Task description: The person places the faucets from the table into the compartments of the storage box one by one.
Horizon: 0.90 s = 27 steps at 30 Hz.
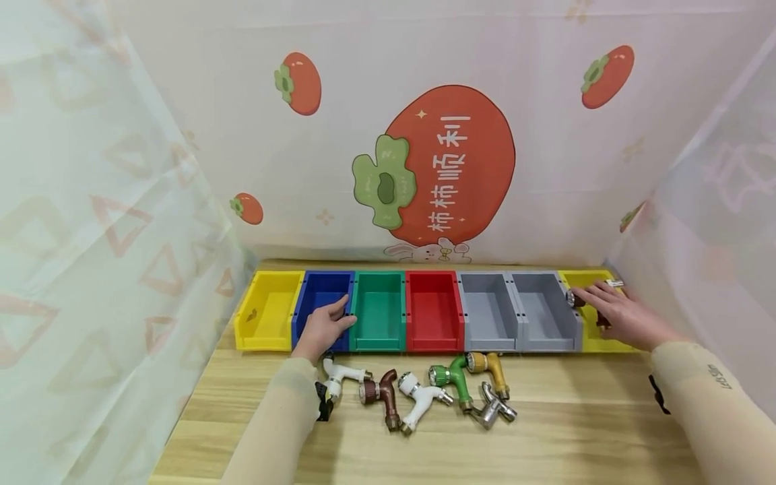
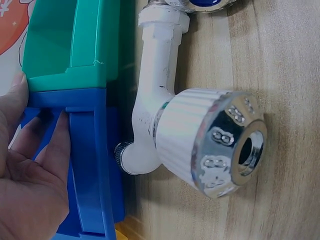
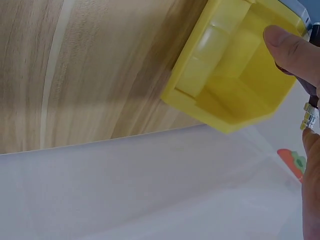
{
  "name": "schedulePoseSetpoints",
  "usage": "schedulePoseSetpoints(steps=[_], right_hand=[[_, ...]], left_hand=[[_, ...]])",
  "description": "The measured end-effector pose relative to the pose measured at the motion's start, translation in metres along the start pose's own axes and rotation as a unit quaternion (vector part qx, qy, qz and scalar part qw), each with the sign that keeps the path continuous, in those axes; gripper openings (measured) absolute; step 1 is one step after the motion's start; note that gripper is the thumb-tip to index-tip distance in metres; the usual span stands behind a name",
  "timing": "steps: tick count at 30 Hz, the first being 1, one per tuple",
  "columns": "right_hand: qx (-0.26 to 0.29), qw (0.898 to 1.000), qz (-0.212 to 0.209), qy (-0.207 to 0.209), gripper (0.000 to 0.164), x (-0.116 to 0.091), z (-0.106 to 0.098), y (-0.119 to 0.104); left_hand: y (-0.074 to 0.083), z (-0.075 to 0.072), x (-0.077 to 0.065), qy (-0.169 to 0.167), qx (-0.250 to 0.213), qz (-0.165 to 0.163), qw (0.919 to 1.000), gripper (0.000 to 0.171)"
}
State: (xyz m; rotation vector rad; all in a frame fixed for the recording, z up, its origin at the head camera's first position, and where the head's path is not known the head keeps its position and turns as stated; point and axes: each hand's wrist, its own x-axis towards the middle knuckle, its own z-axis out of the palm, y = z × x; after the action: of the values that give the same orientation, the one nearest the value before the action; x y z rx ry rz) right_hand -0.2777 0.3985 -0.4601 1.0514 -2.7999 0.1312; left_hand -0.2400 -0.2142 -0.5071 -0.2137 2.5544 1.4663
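My right hand [image 1: 624, 316] grips a dark brown faucet [image 1: 574, 298] above the yellow bin [image 1: 606, 346] at the right end of the row. Its metal threaded end [image 3: 309, 116] shows in the right wrist view, while the hand hides much of the body. My left hand [image 1: 323, 329] is over the blue bin [image 1: 303, 345], its fingers loosely extended along the bin and the thumb by the edge of the green bin [image 2: 70, 79]. No faucet is in that hand. A white faucet [image 2: 160, 95] lies on the table just in front of the blue bin.
Between these bins stand a red bin [image 1: 433, 345] and two grey bins; another yellow bin [image 1: 261, 345] is at the left end. In front lie a brown faucet [image 1: 388, 397], a white faucet [image 1: 422, 401], a green faucet [image 1: 457, 380], a yellow faucet [image 1: 496, 374] and silver taps [image 1: 494, 407].
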Motion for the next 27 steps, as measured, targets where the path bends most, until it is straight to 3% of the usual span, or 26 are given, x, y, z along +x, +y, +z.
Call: schedulePoseSetpoints(steps=[11, 20, 27], right_hand=[[0.0, 1.0, 0.0, 0.022, 0.115, 0.0, 0.006, 0.009], [0.011, 0.999, 0.04, -0.007, 0.108, -0.002, 0.004, 0.014], [-0.005, 1.0, 0.02, 0.008, 0.106, -0.014, 0.012, 0.021]], left_hand=[[-0.002, 0.002, -0.001, 0.003, -0.004, 0.0, 1.0, 0.064], [-0.001, 0.002, -0.003, 0.006, -0.002, 0.0, 1.0, 0.063], [-0.002, 0.002, -0.002, 0.008, 0.001, 0.005, 1.0, 0.064]])
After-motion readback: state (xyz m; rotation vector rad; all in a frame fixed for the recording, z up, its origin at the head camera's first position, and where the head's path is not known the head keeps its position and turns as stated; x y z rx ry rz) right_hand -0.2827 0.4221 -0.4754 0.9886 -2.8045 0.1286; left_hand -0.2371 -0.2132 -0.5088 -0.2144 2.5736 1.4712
